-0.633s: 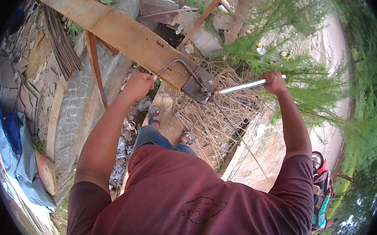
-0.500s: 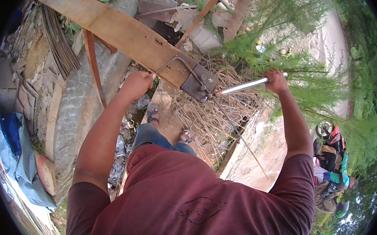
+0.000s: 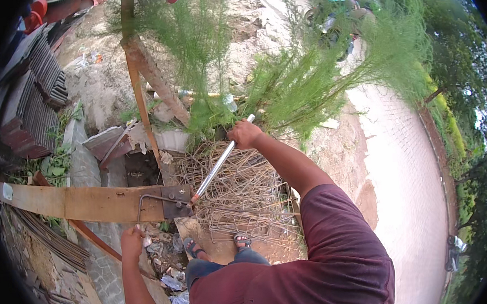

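Note:
My right hand (image 3: 245, 134) is closed around the top of a long metal pipe (image 3: 216, 168). The pipe slants down-left to a dark steel plate (image 3: 176, 201) fixed on the end of a wooden plank (image 3: 77, 203). A thin steel rod (image 3: 145, 199) runs left from the plate and bends down. My left hand (image 3: 132, 241) is closed around the rod's lower end, just below the plank. Under the pipe lies a pile of bent wire loops (image 3: 241, 194). My sandalled feet (image 3: 191, 247) stand beside it.
A tree trunk (image 3: 154, 79) and feathery green branches (image 3: 306, 74) rise just beyond my right hand. Stacked dark sheets (image 3: 36, 93) lie at the left, with bundled rods (image 3: 52, 239) under the plank. A paved road (image 3: 408, 168) runs along the right, with a motorbike (image 3: 341, 9) far up it.
The whole view has swung round, so the plank now lies level instead of slanting. Both hands keep their holds. The motorbike has gone from the lower right to the top.

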A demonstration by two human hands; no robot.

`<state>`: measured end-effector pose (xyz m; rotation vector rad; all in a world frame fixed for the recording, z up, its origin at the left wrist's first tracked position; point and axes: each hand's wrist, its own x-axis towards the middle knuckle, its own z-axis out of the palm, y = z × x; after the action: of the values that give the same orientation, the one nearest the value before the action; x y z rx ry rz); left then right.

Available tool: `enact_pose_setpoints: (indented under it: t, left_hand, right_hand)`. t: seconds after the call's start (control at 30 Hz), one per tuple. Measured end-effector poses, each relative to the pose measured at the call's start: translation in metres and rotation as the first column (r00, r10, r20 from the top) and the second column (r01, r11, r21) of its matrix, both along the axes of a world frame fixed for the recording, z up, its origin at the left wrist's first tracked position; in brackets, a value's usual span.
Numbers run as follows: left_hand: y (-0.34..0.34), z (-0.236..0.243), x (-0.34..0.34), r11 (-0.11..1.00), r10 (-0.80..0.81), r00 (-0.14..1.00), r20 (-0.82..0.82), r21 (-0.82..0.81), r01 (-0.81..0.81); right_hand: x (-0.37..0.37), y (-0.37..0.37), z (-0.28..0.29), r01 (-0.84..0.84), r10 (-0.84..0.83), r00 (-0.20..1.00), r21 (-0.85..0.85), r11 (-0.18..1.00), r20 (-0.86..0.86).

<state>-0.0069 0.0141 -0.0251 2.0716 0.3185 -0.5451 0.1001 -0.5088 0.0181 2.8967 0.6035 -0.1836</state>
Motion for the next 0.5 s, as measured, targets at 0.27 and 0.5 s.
enact_pose_setpoints:
  t: [0.27, 0.5]
  left_hand:
    - [-0.015, 0.01, 0.002, 0.99, -0.056, 0.987, 0.15, 0.134, 0.036]
    - [0.019, 0.009, -0.078, 0.867, -0.082, 0.88, 0.468, 0.468, -0.169]
  right_hand:
    - [-0.023, -0.02, -0.016, 0.099, -0.11, 0.992, 0.164, 0.982, 0.065]
    - [-0.038, -0.006, -0.009, 0.139, -0.152, 0.984, 0.138, 0.981, 0.093]
